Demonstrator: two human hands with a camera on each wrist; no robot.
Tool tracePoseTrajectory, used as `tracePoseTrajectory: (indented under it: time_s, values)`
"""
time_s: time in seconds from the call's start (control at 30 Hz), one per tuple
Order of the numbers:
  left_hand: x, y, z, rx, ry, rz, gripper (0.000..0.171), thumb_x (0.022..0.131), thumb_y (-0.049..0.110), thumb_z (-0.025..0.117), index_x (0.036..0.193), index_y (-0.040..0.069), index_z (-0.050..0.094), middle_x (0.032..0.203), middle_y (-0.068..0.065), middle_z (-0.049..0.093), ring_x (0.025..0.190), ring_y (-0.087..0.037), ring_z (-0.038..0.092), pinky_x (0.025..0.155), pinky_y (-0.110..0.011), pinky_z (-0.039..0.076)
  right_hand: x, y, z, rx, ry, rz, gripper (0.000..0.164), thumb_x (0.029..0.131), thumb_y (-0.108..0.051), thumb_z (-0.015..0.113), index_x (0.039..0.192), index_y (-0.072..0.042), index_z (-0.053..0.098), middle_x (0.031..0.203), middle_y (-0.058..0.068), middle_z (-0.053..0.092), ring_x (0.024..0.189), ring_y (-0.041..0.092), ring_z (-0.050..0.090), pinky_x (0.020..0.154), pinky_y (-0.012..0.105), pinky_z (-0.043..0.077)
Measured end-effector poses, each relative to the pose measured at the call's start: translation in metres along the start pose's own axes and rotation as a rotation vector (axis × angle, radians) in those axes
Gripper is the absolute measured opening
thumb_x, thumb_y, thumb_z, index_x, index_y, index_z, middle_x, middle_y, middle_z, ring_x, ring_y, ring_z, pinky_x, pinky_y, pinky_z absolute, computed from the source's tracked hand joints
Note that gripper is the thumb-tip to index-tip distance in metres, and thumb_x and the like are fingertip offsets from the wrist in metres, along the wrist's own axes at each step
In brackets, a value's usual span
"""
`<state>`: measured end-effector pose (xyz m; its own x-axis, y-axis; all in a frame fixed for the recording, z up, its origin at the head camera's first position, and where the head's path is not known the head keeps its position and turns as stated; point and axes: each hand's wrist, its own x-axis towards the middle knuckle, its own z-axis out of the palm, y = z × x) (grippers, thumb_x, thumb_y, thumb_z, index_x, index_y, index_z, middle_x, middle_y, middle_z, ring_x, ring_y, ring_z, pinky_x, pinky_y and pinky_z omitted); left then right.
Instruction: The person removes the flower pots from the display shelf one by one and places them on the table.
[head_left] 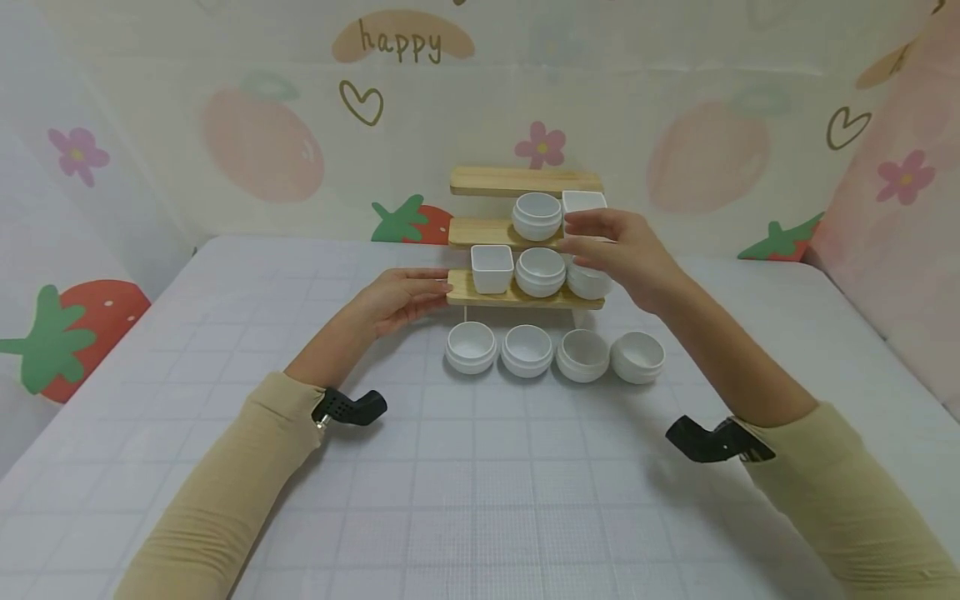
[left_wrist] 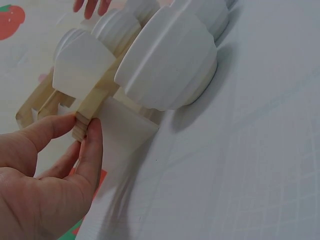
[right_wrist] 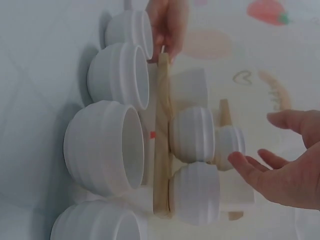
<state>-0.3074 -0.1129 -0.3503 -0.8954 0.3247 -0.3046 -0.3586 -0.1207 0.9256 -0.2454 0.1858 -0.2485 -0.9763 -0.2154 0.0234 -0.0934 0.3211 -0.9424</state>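
Note:
My left hand [head_left: 401, 302] pinches the left end of the lowest wooden board [left_wrist: 95, 102] of a three-step display stand, thumb on one face and fingers on the other. Fingers spread, my right hand [head_left: 633, 260] is beside the white square pot [head_left: 585, 201] at the right of the middle board [head_left: 476, 232]. The right wrist view shows a gap between thumb and fingers, with nothing held. A white round pot [head_left: 537, 218] stands left of that square pot. On the lowest board are another square pot [head_left: 492, 270] and two round pots [head_left: 540, 273], the right one partly behind my right hand.
Several white round pots [head_left: 527, 351] stand in a row on the checked tablecloth [head_left: 480, 483] before the stand. The top board [head_left: 525, 181] bears no pot. Behind is a printed backdrop [head_left: 480, 100] with fruit and flowers.

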Motion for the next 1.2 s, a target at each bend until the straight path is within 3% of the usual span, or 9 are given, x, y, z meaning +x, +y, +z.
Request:
tracePoseTrajectory:
  time_s: [0.37,0.53,0.83,1.03,1.2]
  values:
    - [-0.002,0.001,0.002,-0.011,-0.001,0.003,0.054,0.107,-0.003,0.056,0.158,-0.008,0.04,0.157,-0.023,0.045,0.089,-0.008,0.071,0.099,-0.025,0.059,0.008,-0.008,0.01,-0.047,-0.008,0.052,0.062,0.104,-0.01,0.059,0.16,0.007,0.036,0.16,0.026,0.044,0.144,0.037,0.05,0.12,0.045,0.047]
    - [-0.001,0.001,0.002,-0.011,-0.007,0.002,0.054,0.107,-0.002,0.056,0.158,-0.008,0.039,0.158,-0.024,0.044,0.09,-0.008,0.07,0.098,-0.023,0.06,0.012,-0.019,0.01,-0.144,0.031,0.045,0.056,0.104,-0.012,0.06,0.154,0.008,0.044,0.153,0.026,0.052,0.134,0.038,0.059,0.116,0.043,0.052]
    - [-0.002,0.001,0.004,-0.002,0.003,-0.003,0.054,0.107,-0.002,0.056,0.158,-0.007,0.04,0.158,-0.023,0.045,0.09,-0.008,0.07,0.108,-0.03,0.053,0.023,-0.033,0.003,-0.284,0.099,0.049,0.049,0.102,-0.017,0.069,0.144,0.005,0.058,0.14,0.024,0.062,0.108,0.03,0.066,0.109,0.045,0.056]
    - [-0.003,0.001,0.004,0.001,0.01,-0.004,0.053,0.107,-0.003,0.057,0.158,-0.007,0.041,0.154,-0.022,0.047,0.089,-0.008,0.07,0.105,-0.028,0.055,0.031,-0.042,0.0,-0.299,0.107,0.069,0.052,0.101,-0.019,0.07,0.146,0.004,0.058,0.143,0.023,0.062,0.104,0.024,0.065,0.104,0.037,0.057]
    - [-0.002,0.001,0.004,-0.003,0.009,-0.007,0.054,0.106,-0.002,0.057,0.157,-0.007,0.041,0.153,-0.022,0.048,0.089,-0.008,0.07,0.099,-0.025,0.059,0.038,-0.046,0.0,-0.315,0.103,0.103,0.053,0.102,-0.02,0.07,0.148,0.003,0.057,0.144,0.022,0.062,0.106,0.024,0.064,0.109,0.037,0.056]
